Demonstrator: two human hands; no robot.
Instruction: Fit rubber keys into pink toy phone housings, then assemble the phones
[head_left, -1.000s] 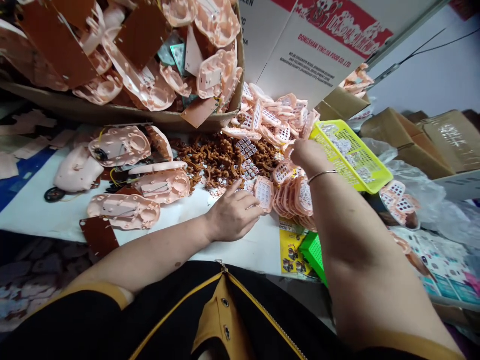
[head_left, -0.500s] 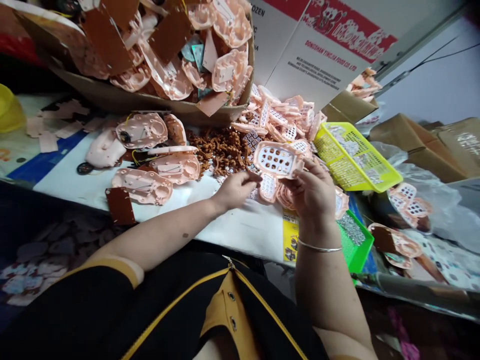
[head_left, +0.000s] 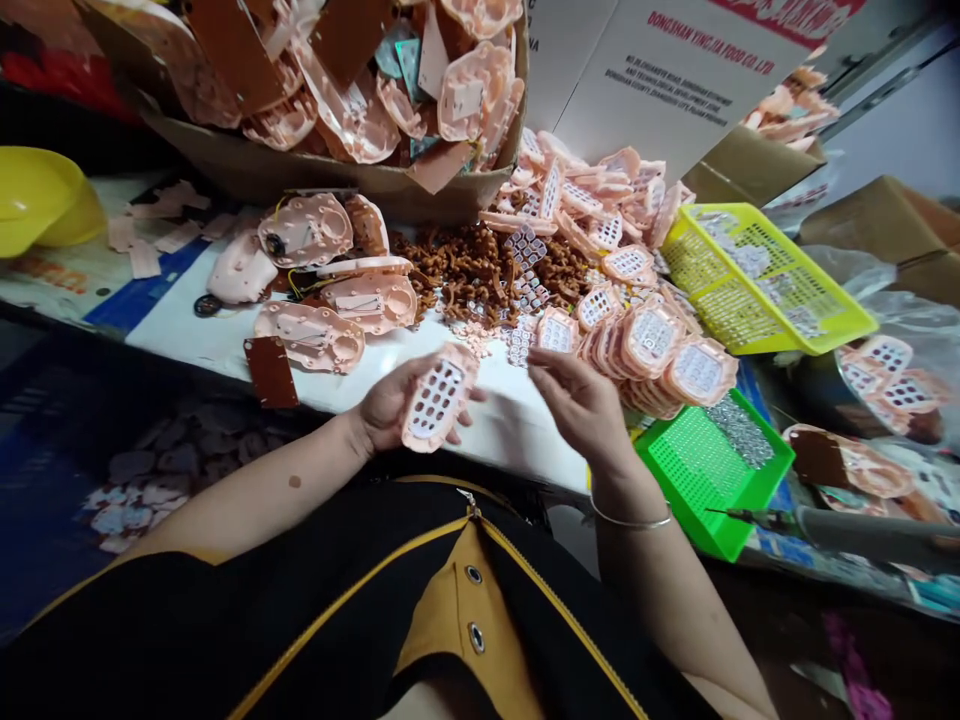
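In my left hand (head_left: 386,408) rests a pink plastic panel (head_left: 435,405) with a white inset and rows of dark holes; the fingers curl around it from behind and below. My right hand (head_left: 581,405) is over the white worktop (head_left: 517,430), fingers stretched toward the left, with nothing visible in it. Just beyond its fingertips lie small white keypad sheets (head_left: 519,345) and a pink panel (head_left: 556,330). Stacked pink panels (head_left: 652,345) stand to its right. Brown rubbery pieces (head_left: 480,285) are heaped behind both hands.
A cardboard box (head_left: 330,175) full of pink shells stands at the back left. Open pink housings (head_left: 311,335) lie on the left. At right are a yellow basket (head_left: 772,280), a green basket (head_left: 686,470) with small metal parts, and a screwdriver-like tool (head_left: 817,525).
The panel has passed from my right hand to my left and come closer to my body. My right hand is lower, its fingers off the panel. The view has shifted.
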